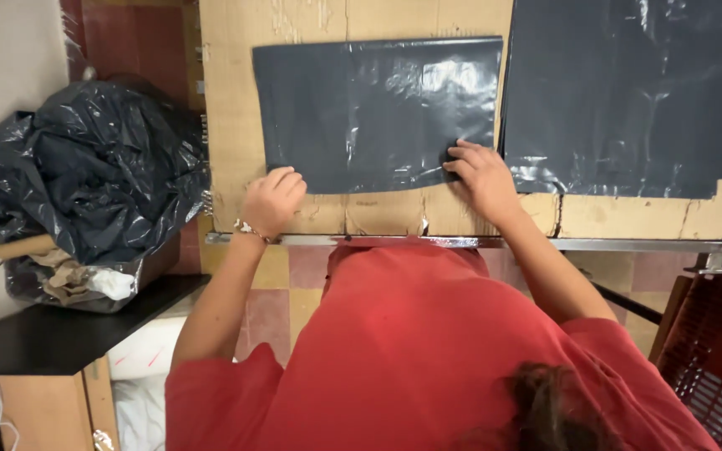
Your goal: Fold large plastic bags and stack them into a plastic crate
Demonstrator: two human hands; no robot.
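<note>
Head view, the only one I have. A dark grey, glossy plastic sheet [378,113], rectangular and lightly wrinkled, lies flat on the brown cardboard-covered worktop [236,83]. Its near edge runs close to the worktop's near edge, where a metal rail [628,245] runs along.

The left hand [271,200] sits at the sheet's near-left corner. Its fingers are curled in and bunched together. I cannot tell whether they pinch the plastic or only rest knuckles-down on it. A bracelet [248,228] shows at that wrist.

The right hand [482,175] lies palm-down on the near-right corner, fingers slightly fanned and pressing the film onto the cardboard.

A second, larger dark plastic sheet [628,92] lies just beside the first, toward the worktop's right side. The two are close at that edge, but I cannot tell whether they overlap.

Off the left edge, a heap of crumpled black plastic bags [94,159] rests on a black shelf [60,334]. A red slatted crate [712,359] stands below the right end.

As I judge it, the step is holding the sheet flat and square. To do it well I would keep both corners pinned with even pressure. Any pull should go outward along the near edge so the wrinkles travel away from me. The right fingertips should stay off the neighbouring sheet, since thin film drags easily.
</note>
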